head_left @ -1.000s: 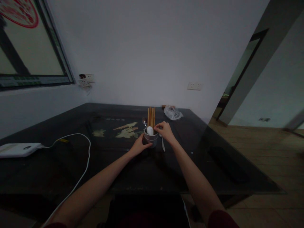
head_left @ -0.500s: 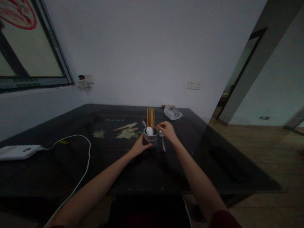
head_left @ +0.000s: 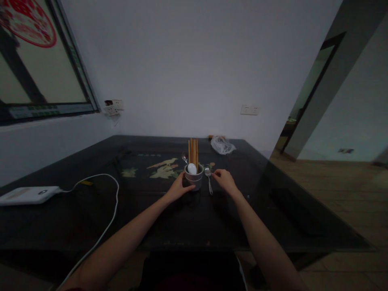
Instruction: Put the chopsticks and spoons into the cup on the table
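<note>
The left hand (head_left: 178,189) is gripping the grey cup (head_left: 194,180), its thumb pressing the near side and its fingers curving around the left side. The right hand (head_left: 224,180) is hovering to the right of the cup, its thumb and fingertips pressing together just beside the loose metal spoon (head_left: 210,184); whether they are touching it cannot be told.

The cup is standing upright on the dark table (head_left: 163,226), holding 1 bundle of wooden chopsticks (head_left: 193,151), 1 white spoon (head_left: 192,169) at the front and 1 metal spoon (head_left: 184,157) leaning out at the back left. The loose spoon is lying right of the cup, its bowl pointing away from the person.

Behind and right of the cup, a clear plastic bag (head_left: 222,145) is resting near the wall. Well left of the cup, a white power bank (head_left: 28,195) is lying with 1 white cable (head_left: 117,194) running from it.
</note>
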`<state>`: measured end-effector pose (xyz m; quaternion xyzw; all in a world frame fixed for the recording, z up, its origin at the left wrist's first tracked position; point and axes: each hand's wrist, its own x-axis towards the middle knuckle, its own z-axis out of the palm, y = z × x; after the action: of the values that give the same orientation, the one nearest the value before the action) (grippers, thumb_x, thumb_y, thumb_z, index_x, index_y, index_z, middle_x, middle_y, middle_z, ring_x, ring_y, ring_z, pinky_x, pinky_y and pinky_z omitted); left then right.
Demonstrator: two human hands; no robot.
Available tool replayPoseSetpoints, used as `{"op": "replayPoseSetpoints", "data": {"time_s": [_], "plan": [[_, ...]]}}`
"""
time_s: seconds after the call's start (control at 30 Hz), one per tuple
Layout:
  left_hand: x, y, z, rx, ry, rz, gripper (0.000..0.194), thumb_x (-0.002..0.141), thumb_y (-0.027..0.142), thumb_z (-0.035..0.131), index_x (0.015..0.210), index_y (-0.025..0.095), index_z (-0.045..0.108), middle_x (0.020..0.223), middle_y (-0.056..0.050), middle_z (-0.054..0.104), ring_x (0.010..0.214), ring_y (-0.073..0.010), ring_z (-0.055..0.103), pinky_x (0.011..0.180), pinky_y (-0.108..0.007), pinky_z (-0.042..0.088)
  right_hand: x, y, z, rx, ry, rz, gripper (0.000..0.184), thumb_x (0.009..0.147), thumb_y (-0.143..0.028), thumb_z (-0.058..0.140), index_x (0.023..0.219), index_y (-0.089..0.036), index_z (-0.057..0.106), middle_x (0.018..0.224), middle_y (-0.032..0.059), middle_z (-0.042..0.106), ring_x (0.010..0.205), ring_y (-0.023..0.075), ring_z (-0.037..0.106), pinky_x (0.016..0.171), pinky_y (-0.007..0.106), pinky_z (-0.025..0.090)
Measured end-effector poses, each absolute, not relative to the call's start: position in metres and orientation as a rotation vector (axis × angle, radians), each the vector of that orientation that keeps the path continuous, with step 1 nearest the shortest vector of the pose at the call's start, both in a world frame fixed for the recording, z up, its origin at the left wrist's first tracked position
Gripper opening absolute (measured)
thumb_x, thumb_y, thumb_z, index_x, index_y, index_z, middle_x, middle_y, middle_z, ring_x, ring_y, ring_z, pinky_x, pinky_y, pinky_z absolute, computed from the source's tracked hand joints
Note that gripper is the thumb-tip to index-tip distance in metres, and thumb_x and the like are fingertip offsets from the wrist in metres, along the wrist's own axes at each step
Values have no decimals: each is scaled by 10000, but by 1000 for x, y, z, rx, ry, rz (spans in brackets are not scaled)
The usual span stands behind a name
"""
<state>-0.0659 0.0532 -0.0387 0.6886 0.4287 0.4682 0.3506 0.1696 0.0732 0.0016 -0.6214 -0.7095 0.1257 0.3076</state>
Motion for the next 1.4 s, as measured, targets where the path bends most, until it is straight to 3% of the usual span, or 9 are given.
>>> {"op": "replayPoseSetpoints", "data": {"time_s": [0.27,0.4,0.53,0.63,0.8,1.03,1.17,1.3,1.4], "plan": [[-76,47,-17,1853,1135,1278,689,706,351,703,1285,176,372,1322,-163,477,1153,-249,526,966,-423,430,168,70,-9,-1928,-1998,219,208,825,-363,550,802,-209,688,889,119,697,806,237,654,610,286,400],[-86,47,-4,1926,1207,1320,491,757,391,645,1165,166,491,1198,-133,571,1092,-239,565,944,-419,442,159,69,-13,-1925,-2039,127,227,851,-373,534,843,-194,673,955,129,674,882,225,629,666,286,425],[-95,44,10,1982,1299,1377,323,796,420,584,990,162,575,1037,-91,642,989,-217,605,921,-408,455,143,67,-16,-1969,-2021,-34,350,848,-427,538,1026,-137,621,1093,166,614,1039,260,552,779,324,441],[-96,39,18,2000,1342,1437,278,832,412,536,935,159,585,976,-81,654,926,-203,617,880,-381,468,136,68,-18,-1997,-2022,-66,356,863,-352,513,1098,-95,585,1126,190,594,1082,274,522,826,346,438],[-93,32,22,2071,1336,1523,246,863,380,502,932,164,596,906,-66,655,867,-192,618,813,-345,473,139,70,-17,-2014,-2061,-8,283,863,-222,465,1054,-70,609,1103,204,612,1087,277,536,825,330,444],[-89,24,25,2177,1267,1518,227,879,339,485,933,158,610,924,-70,662,864,-185,619,803,-326,463,154,66,-3,-2098,-1992,84,247,866,-213,465,1031,-103,611,1034,194,651,954,300,637,735,355,469],[-86,18,26,2293,1243,1548,199,878,306,483,900,160,617,865,-59,669,831,-179,622,779,-314,467,167,68,9,-2030,-1827,185,173,838,-279,523,897,-162,637,953,151,680,896,276,655,701,328,457],[-83,14,26,2491,1177,1548,171,872,273,487,880,169,623,835,-59,676,832,-186,622,793,-325,463,174,70,22,-1627,-1608,367,164,797,-350,570,774,-191,601,688,49,672,665,183,641,596,258,431],[-80,11,25,2551,1155,1550,157,865,260,498,877,170,626,831,-61,675,818,-186,616,777,-323,461,164,64,32,-1173,-1518,683,253,755,-437,593,762,-187,554,565,-5,617,468,126,536,466,225,381]]}}
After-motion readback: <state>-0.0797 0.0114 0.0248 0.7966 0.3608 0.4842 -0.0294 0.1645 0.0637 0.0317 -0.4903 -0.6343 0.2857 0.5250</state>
